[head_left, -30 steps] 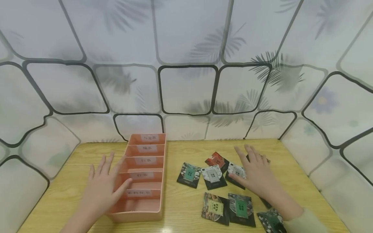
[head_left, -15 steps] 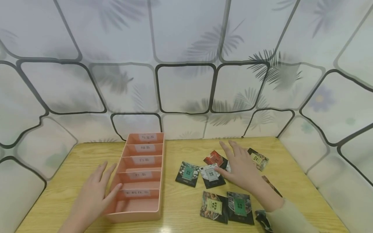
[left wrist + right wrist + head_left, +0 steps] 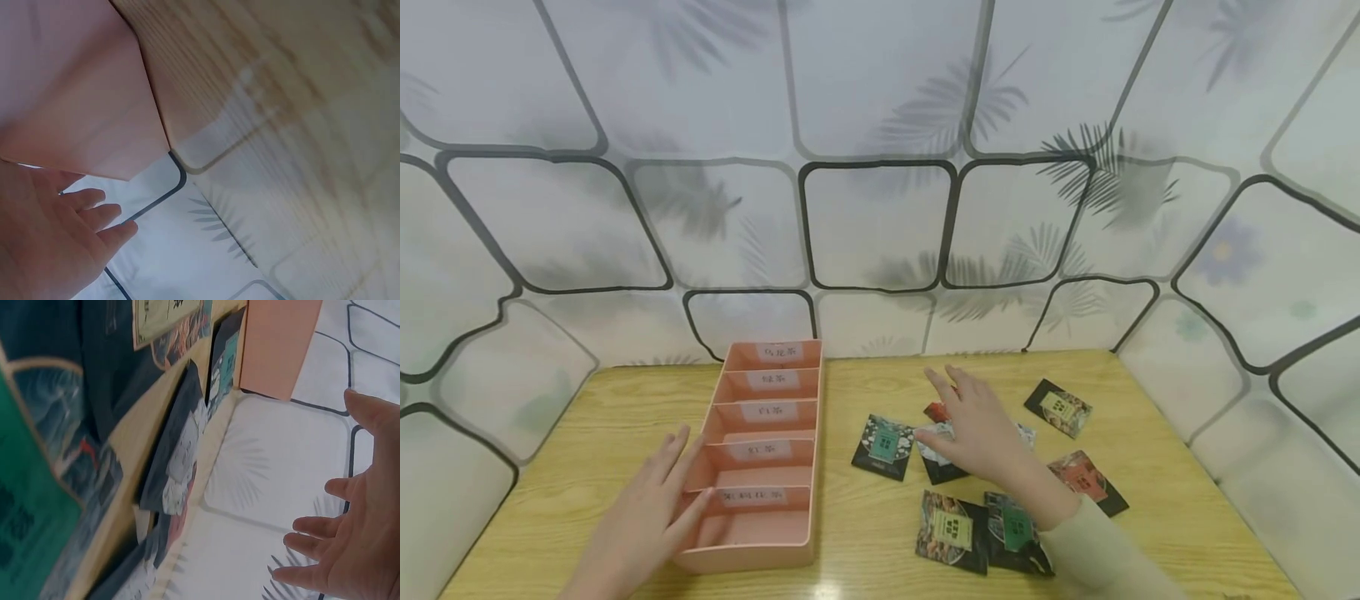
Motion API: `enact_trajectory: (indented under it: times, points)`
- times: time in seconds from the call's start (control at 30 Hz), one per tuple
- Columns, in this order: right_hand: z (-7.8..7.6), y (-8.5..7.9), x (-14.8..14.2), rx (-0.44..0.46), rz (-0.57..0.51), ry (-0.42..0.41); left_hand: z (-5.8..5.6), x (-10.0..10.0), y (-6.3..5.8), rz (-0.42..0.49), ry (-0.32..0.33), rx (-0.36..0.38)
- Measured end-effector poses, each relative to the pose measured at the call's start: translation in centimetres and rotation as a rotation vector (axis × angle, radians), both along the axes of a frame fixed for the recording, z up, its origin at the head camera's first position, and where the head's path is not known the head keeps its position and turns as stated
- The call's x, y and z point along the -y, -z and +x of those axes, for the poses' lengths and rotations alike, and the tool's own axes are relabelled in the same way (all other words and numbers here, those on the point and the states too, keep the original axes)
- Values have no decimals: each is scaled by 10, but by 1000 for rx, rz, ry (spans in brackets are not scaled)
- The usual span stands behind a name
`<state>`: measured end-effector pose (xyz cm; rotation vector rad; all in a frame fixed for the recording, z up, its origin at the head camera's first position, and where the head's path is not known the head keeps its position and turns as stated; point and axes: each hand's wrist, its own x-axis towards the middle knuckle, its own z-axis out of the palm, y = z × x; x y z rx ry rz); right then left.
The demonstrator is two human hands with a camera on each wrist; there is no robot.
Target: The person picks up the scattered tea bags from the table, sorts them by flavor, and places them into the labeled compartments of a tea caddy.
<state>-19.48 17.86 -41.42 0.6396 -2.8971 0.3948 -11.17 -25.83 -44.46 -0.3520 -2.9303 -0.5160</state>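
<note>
Below my right grip (image 3: 979, 433), its fingers spread and holding nothing, a flat black-and-white square packet (image 3: 939, 470) lies partly hidden, close to a flat red packet (image 3: 936, 411). Right beside my left grip (image 3: 643, 517), also spread and bare, stands a pink, five-compartment, plastic-looking tray (image 3: 767, 529); whether I touch it I cannot tell. Pinching one packet could drag its neighbour, they crowd so closely, and a careless left sweep could nudge the tray across the yellow wooden bench (image 3: 865, 533).

Long loose-fitting right sleeve (image 3: 1108, 557) in pale cream-green, plain soft-edged cuff (image 3: 1066, 525), bare left grip (image 3: 643, 508), bare right grip (image 3: 981, 429), slender tapering fingers (image 3: 300, 575)
</note>
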Motion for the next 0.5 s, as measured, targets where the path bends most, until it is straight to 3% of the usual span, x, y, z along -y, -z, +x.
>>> enact_trajectory:
  times: [0.2,0.5]
  points:
    - [-2,7,13,123,-56,-7,1,0,4,-14,7,31]
    - [-7,18,28,196,-65,-28,0,0,5,-61,49,25]
